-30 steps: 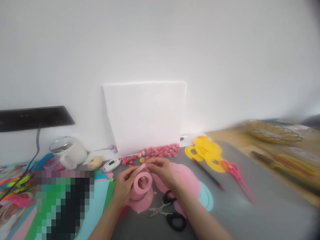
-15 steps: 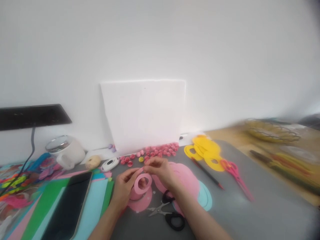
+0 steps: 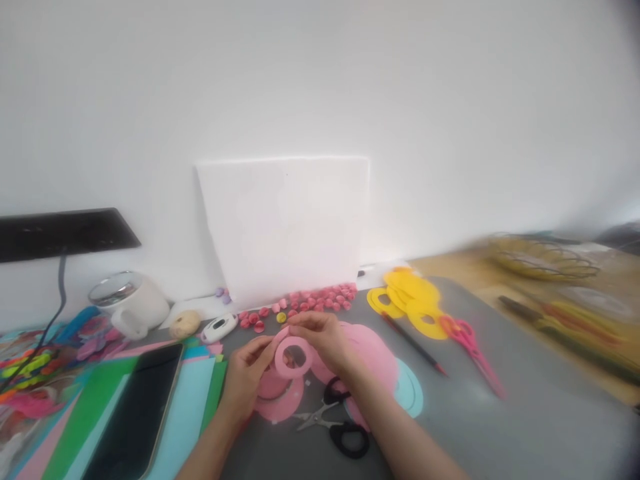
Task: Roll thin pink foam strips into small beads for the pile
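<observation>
Grip of left hand point(image 3: 246, 373) and right hand point(image 3: 324, 341) pinches a pink ring point(image 3: 295, 375) — black-handled scissors point(image 3: 319, 418) near, pink discs point(image 3: 373, 360) beside.

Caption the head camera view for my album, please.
Left hand and right hand hold a pink paper ring near black-handled scissors.

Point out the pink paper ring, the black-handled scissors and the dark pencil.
Pink paper ring point(image 3: 294, 373): head view, lower band, below its hole.
Black-handled scissors point(image 3: 319, 419): head view, metal near the pivot.
Dark pencil point(image 3: 415, 344): head view, middle of the shaft.
</observation>
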`<action>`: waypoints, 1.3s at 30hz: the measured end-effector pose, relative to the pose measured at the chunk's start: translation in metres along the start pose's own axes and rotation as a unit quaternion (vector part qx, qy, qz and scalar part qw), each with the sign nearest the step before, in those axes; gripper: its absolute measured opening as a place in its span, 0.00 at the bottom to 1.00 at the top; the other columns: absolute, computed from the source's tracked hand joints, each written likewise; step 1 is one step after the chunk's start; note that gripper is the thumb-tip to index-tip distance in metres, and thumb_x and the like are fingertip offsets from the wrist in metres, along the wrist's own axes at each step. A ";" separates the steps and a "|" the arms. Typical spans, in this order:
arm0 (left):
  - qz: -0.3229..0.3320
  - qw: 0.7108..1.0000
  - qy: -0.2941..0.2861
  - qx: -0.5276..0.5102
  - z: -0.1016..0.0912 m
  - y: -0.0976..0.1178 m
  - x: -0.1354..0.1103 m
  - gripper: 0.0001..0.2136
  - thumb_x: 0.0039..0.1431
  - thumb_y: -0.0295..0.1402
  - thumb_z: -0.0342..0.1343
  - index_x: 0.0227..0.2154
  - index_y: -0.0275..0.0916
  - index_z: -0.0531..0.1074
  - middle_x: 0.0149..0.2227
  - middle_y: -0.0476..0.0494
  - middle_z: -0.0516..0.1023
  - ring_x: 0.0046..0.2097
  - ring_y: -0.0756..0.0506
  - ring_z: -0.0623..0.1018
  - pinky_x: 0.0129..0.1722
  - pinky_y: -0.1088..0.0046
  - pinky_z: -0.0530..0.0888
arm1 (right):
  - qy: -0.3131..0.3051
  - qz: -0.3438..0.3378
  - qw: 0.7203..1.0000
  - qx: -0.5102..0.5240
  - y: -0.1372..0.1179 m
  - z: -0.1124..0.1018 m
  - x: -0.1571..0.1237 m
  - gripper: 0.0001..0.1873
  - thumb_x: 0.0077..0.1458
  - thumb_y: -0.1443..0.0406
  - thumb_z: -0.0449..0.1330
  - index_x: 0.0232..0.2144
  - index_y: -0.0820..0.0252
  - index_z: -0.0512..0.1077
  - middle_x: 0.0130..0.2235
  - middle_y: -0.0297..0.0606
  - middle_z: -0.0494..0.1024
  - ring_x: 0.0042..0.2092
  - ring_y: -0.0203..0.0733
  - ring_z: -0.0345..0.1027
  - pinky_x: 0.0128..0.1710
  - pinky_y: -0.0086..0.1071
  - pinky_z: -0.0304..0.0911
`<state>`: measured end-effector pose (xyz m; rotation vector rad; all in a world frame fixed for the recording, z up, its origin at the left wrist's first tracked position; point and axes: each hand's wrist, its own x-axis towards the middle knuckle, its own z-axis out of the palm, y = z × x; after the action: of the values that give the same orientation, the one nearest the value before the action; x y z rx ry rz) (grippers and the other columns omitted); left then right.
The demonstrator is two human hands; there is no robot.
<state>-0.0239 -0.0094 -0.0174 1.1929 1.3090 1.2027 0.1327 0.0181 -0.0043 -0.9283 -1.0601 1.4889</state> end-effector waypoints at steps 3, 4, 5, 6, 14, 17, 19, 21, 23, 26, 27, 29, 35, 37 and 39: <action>0.006 1.000 0.004 0.004 -0.001 -0.001 0.000 0.16 0.45 0.43 0.61 0.31 0.35 0.79 0.30 0.42 0.80 0.32 0.44 0.76 0.29 0.75 0.72 | -0.006 -0.010 1.000 0.014 0.003 -0.001 0.001 0.10 0.33 0.62 0.70 0.23 0.60 0.77 0.29 0.36 0.78 0.31 0.39 0.70 0.35 0.33 0.66; 0.007 1.000 0.007 0.000 -0.001 -0.001 0.000 0.15 0.44 0.42 0.61 0.30 0.35 0.79 0.30 0.42 0.80 0.32 0.44 0.76 0.29 0.75 0.72 | -0.012 -0.014 1.000 0.019 0.004 -0.002 0.001 0.10 0.33 0.63 0.70 0.22 0.60 0.77 0.28 0.35 0.78 0.31 0.38 0.70 0.35 0.33 0.65; 0.007 1.000 0.007 -0.002 -0.001 -0.001 0.000 0.14 0.44 0.42 0.62 0.30 0.35 0.79 0.29 0.43 0.80 0.31 0.45 0.76 0.30 0.75 0.72 | -0.016 -0.018 0.999 0.023 0.006 -0.002 0.001 0.09 0.33 0.63 0.70 0.21 0.60 0.76 0.27 0.34 0.77 0.30 0.37 0.69 0.35 0.32 0.65; 0.008 1.000 0.006 -0.003 -0.001 0.000 -0.001 0.14 0.44 0.42 0.62 0.29 0.35 0.79 0.29 0.43 0.80 0.31 0.45 0.76 0.30 0.75 0.72 | -0.018 -0.022 0.999 0.026 0.006 -0.002 0.001 0.09 0.32 0.64 0.70 0.21 0.61 0.76 0.26 0.34 0.76 0.30 0.36 0.68 0.34 0.31 0.64; 0.013 1.000 0.002 -0.008 -0.001 -0.001 -0.002 0.13 0.44 0.40 0.62 0.29 0.35 0.79 0.29 0.44 0.80 0.30 0.46 0.75 0.29 0.76 0.72 | -0.014 -0.012 1.000 0.019 0.005 -0.001 0.000 0.12 0.31 0.62 0.71 0.20 0.61 0.74 0.25 0.32 0.75 0.29 0.35 0.67 0.33 0.31 0.63; 0.012 1.000 0.013 -0.007 -0.002 -0.001 -0.001 0.14 0.44 0.41 0.62 0.30 0.35 0.79 0.29 0.43 0.80 0.30 0.45 0.75 0.29 0.75 0.72 | -0.026 -0.010 1.000 -0.010 0.002 -0.002 -0.001 0.11 0.36 0.60 0.69 0.22 0.61 0.75 0.28 0.35 0.77 0.31 0.37 0.69 0.35 0.31 0.64; 0.012 1.000 0.014 -0.002 -0.003 -0.001 -0.001 0.15 0.45 0.41 0.61 0.31 0.35 0.79 0.30 0.43 0.81 0.31 0.45 0.76 0.29 0.75 0.72 | -0.035 -0.007 0.999 -0.026 0.002 -0.003 -0.002 0.11 0.39 0.59 0.67 0.25 0.60 0.77 0.30 0.36 0.78 0.33 0.39 0.69 0.35 0.32 0.64; 0.013 1.000 0.011 -0.003 -0.003 -0.001 -0.001 0.15 0.46 0.41 0.61 0.32 0.35 0.79 0.32 0.42 0.81 0.33 0.45 0.76 0.30 0.75 0.72 | -0.038 -0.002 0.999 -0.030 0.001 -0.004 -0.002 0.11 0.40 0.59 0.66 0.26 0.60 0.77 0.31 0.37 0.78 0.33 0.39 0.70 0.35 0.32 0.64; 0.014 1.000 0.012 -0.003 -0.004 -0.002 -0.001 0.15 0.46 0.42 0.61 0.33 0.35 0.79 0.33 0.42 0.81 0.33 0.44 0.77 0.30 0.75 0.72 | -0.029 0.004 0.999 -0.026 0.000 -0.004 -0.002 0.11 0.38 0.59 0.67 0.26 0.60 0.77 0.30 0.37 0.79 0.33 0.39 0.70 0.35 0.32 0.64; 0.017 1.000 0.018 -0.003 -0.004 -0.003 0.000 0.14 0.45 0.41 0.61 0.31 0.36 0.79 0.32 0.42 0.81 0.34 0.43 0.77 0.30 0.74 0.72 | -0.018 0.003 1.000 -0.016 -0.001 -0.003 -0.002 0.11 0.36 0.60 0.68 0.25 0.60 0.77 0.29 0.35 0.78 0.31 0.38 0.69 0.35 0.32 0.64; 0.018 1.000 0.018 -0.006 -0.004 -0.003 0.000 0.14 0.45 0.41 0.61 0.31 0.36 0.79 0.32 0.42 0.81 0.33 0.43 0.77 0.31 0.74 0.72 | -0.017 0.001 1.000 -0.015 -0.001 -0.003 -0.002 0.11 0.36 0.60 0.69 0.24 0.60 0.76 0.28 0.34 0.77 0.30 0.37 0.69 0.34 0.32 0.64; 0.015 1.000 0.015 -0.015 -0.003 -0.004 0.000 0.14 0.44 0.41 0.62 0.29 0.36 0.79 0.31 0.42 0.81 0.32 0.44 0.77 0.31 0.74 0.72 | -0.019 -0.005 1.000 -0.016 0.000 -0.002 -0.001 0.10 0.35 0.61 0.69 0.21 0.61 0.76 0.26 0.33 0.76 0.28 0.35 0.67 0.32 0.31 0.63; 0.007 1.000 0.005 -0.018 -0.003 -0.004 0.000 0.13 0.44 0.41 0.62 0.30 0.36 0.79 0.32 0.43 0.81 0.34 0.44 0.77 0.34 0.74 0.73 | -0.041 -0.003 0.999 0.009 0.005 -0.002 -0.001 0.11 0.32 0.62 0.70 0.20 0.61 0.75 0.25 0.33 0.75 0.29 0.36 0.67 0.32 0.31 0.64; 0.003 1.000 0.011 -0.015 -0.003 -0.002 0.000 0.15 0.44 0.42 0.62 0.31 0.35 0.79 0.33 0.42 0.81 0.34 0.43 0.77 0.32 0.74 0.73 | -0.045 -0.005 0.999 -0.006 0.004 -0.002 -0.001 0.11 0.34 0.60 0.69 0.22 0.60 0.77 0.27 0.34 0.77 0.31 0.38 0.69 0.35 0.32 0.65; 0.003 1.000 0.018 -0.010 -0.004 -0.001 0.000 0.16 0.44 0.43 0.62 0.32 0.35 0.79 0.33 0.41 0.81 0.34 0.43 0.77 0.30 0.75 0.73 | -0.053 -0.008 0.998 -0.029 0.002 -0.003 -0.002 0.11 0.38 0.59 0.67 0.26 0.59 0.78 0.30 0.36 0.79 0.33 0.40 0.70 0.36 0.33 0.65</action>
<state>-0.0277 -0.0100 -0.0183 1.1660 1.3178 1.2445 0.1347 0.0166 -0.0074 -0.8854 -1.1905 1.5149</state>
